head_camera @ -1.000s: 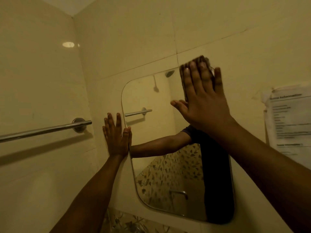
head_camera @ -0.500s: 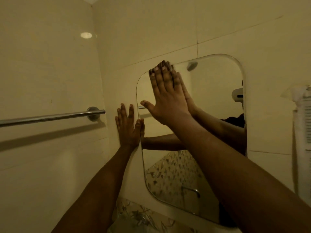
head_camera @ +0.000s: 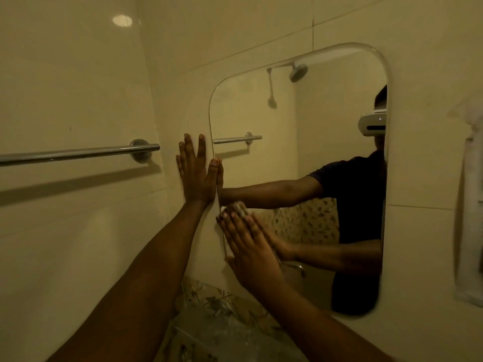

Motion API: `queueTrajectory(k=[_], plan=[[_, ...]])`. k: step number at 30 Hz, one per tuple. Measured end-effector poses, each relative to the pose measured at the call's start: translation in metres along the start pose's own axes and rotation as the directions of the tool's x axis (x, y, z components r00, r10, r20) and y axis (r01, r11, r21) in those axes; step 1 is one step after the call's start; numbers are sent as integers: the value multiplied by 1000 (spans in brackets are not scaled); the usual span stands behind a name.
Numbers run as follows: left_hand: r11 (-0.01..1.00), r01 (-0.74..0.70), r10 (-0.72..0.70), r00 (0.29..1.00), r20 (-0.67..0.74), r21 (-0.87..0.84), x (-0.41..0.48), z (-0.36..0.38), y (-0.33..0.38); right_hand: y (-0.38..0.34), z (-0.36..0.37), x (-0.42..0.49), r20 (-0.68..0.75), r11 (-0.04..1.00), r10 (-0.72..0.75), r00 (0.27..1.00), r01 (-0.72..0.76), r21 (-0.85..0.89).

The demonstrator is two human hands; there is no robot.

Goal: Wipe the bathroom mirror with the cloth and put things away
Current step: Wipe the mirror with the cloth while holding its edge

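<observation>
A rounded rectangular mirror hangs on the cream tiled wall. My right hand lies flat on the mirror's lower left part, pressing a cloth against the glass; only a bit of the cloth shows past my fingertips. My left hand rests flat on the wall tile beside the mirror's left edge, fingers spread and pointing up, the thumb touching the edge. The mirror reflects both arms and a person in a dark shirt.
A chrome towel bar runs along the left wall at hand height. A paper sheet hangs on the wall right of the mirror. Patterned tiles lie below the mirror.
My right hand with the cloth has slid down from the mirror's top to its lower left part. My left hand has stayed on the wall. The view has shifted left.
</observation>
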State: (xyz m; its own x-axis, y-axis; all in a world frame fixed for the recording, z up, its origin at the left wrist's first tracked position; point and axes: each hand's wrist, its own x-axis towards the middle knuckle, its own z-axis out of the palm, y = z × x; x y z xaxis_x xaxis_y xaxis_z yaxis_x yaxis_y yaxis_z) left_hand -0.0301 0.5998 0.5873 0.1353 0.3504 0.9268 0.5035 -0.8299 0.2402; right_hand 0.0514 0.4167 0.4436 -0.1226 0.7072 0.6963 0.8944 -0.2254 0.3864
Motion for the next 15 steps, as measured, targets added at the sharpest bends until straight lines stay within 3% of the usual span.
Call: queueTrajectory(k=[5, 15], plan=[[1000, -11, 11, 1000, -24, 9, 1, 3, -3, -15, 26, -58, 184, 985, -119, 976, 139, -99], [1000, -17, 17, 1000, -24, 11, 3, 5, -5, 22, 5, -131, 249, 935, -162, 955, 228, -270]])
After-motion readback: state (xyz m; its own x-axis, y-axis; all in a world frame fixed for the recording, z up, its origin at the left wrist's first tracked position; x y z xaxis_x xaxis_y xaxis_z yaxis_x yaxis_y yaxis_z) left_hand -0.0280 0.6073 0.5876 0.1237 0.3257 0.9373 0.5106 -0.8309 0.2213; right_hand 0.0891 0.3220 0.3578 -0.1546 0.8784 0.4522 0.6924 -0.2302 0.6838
